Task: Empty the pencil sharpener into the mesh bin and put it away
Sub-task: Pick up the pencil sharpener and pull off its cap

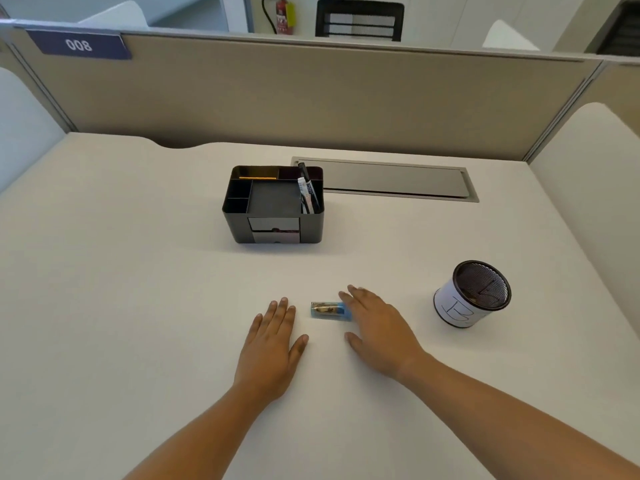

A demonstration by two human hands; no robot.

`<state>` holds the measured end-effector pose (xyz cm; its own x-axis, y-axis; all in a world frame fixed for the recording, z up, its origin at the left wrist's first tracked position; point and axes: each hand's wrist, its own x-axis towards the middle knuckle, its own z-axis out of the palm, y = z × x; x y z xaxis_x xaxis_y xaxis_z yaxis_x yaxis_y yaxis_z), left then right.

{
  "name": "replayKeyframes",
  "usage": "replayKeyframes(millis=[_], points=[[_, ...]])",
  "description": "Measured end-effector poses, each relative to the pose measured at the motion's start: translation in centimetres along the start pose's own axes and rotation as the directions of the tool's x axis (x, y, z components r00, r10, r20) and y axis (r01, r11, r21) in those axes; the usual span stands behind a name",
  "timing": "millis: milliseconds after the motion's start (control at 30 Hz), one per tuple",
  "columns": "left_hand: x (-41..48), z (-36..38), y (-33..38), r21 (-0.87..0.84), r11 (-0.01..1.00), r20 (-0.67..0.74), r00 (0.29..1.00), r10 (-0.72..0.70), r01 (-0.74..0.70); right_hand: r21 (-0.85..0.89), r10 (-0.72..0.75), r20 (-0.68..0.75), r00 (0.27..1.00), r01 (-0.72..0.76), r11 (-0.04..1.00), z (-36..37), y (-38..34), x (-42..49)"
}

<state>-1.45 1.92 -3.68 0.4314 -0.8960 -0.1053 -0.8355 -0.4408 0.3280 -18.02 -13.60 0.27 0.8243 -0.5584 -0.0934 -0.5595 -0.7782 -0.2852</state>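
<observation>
The pale desk [138, 306] takes up nearly everything, cleared wide so that each thing sits within easy reach of the person leaning over it. Toward the back stands a black desk organiser [273, 206], its open compartments holding a few pens [308, 192] on the right side and its small drawers facing the person; I would guess that is where the sharpener belongs afterwards. Off to the right, well apart from the organiser, is the mesh bin [472, 294], a round cup wrapped in white paper, upright with its mouth open and clear for tipping shavings in. The left hand [273, 337] lies flat on the desk, fingers loose, holding nothing, just beside the sharpener as if steadying the body. The right hand [375, 323] is spread and low, its fingertips touching or overlapping the blue end of the pencil sharpener [329, 310], not yet closed on it. The sharpener lies on its side between the two hands, shavings visible through its clear case, so emptying has not begun.
</observation>
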Motion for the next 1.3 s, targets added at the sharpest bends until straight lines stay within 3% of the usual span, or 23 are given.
replayKeyframes(millis=[233,333,433,533,667,900,1067,1300], points=[[0.3,-1.7,2.1,-0.110,0.991,-0.076,0.995,0.068,-0.076,-0.136,-0.071,-0.050,0.996,0.063,0.989,-0.8,-0.6,1.5],[0.6,-2.8,3.4,-0.137,0.984,-0.131,0.987,0.097,-0.115,0.108,-0.031,-0.052,0.998,0.037,0.994,-2.5,-1.1,1.1],[0.5,-3.6,4.8,-0.189,0.971,-0.144,0.982,0.121,-0.148,0.368,-0.020,-0.059,0.998,0.040,0.929,-4.9,-2.3,0.2],[-0.3,-4.6,6.6,-0.283,0.952,-0.179,0.982,0.065,-0.115,0.466,-0.030,-0.089,0.996,0.068,0.882,-7.2,-3.5,-1.2],[-1.8,-5.2,8.9,-0.434,0.901,-0.182,0.980,-0.076,-0.011,0.477,-0.021,-0.109,0.994,0.071,0.876,-9.3,-4.5,-3.2],[-2.3,-7.5,12.2,-0.535,0.844,-0.167,0.975,-0.150,0.038,0.461,-0.015,-0.220,0.975,0.117,0.879,-11.3,-5.3,-5.6],[-2.0,-9.5,13.6,-0.712,0.700,-0.078,0.997,-0.001,-0.055,0.412,-0.106,-0.342,0.934,0.250,0.876,-13.1,-5.0,-6.2],[-1.5,-9.8,14.3,-0.772,0.630,-0.040,0.996,0.083,-0.084,0.346,-0.188,-0.399,0.898,0.337,0.876,-14.1,-4.1,-6.4]])
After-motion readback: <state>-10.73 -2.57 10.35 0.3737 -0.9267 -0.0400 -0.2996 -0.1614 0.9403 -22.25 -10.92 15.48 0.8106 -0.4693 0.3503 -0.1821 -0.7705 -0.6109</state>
